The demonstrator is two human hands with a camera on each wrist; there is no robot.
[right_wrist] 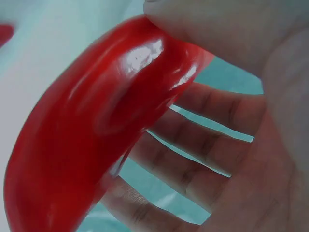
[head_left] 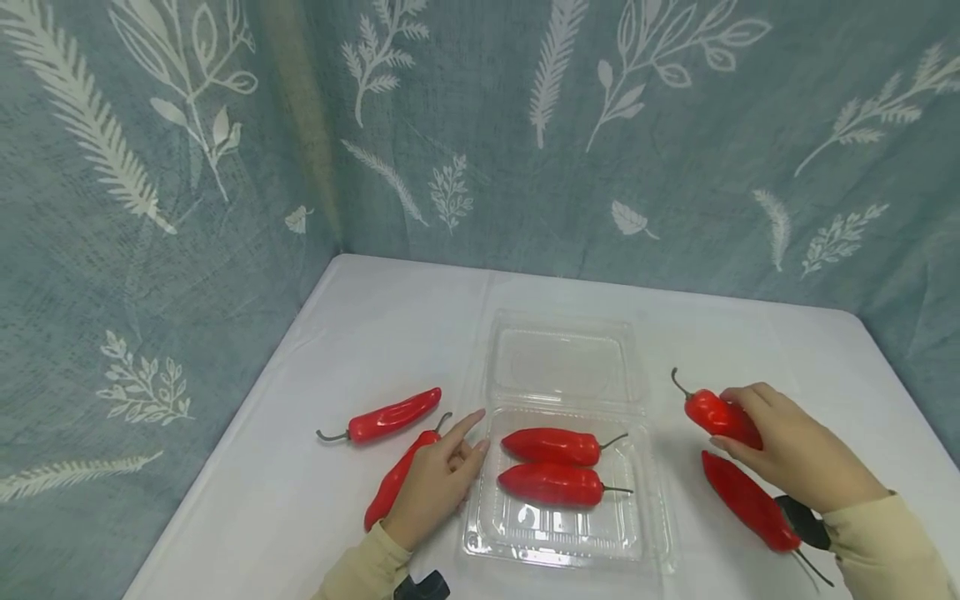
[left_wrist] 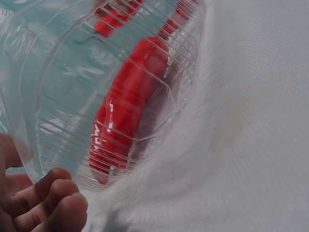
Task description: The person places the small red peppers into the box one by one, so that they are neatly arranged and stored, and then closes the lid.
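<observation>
My right hand (head_left: 795, 450) grips a long red chili pepper (head_left: 722, 417) between thumb and fingers, its stem pointing up and left; in the right wrist view the glossy pepper (right_wrist: 91, 125) spans the fingers. My left hand (head_left: 435, 483) holds the left rim of a clear plastic clamshell container (head_left: 555, 542), index finger stretched along the edge. From the left wrist view, curled fingertips (left_wrist: 58, 193) sit at the rim. Inside the container's base lie two red peppers side by side, an upper pepper (head_left: 551, 447) and a lower pepper (head_left: 551, 485), stems to the right.
The container's lid (head_left: 558, 362) is folded back, away from me. Left of it lie a red pepper (head_left: 393, 415) and another pepper (head_left: 393, 487) partly behind my left hand. One more pepper (head_left: 750, 500) lies below my right hand on the white-covered table (head_left: 405, 308). Patterned curtains (head_left: 480, 183) surround the table.
</observation>
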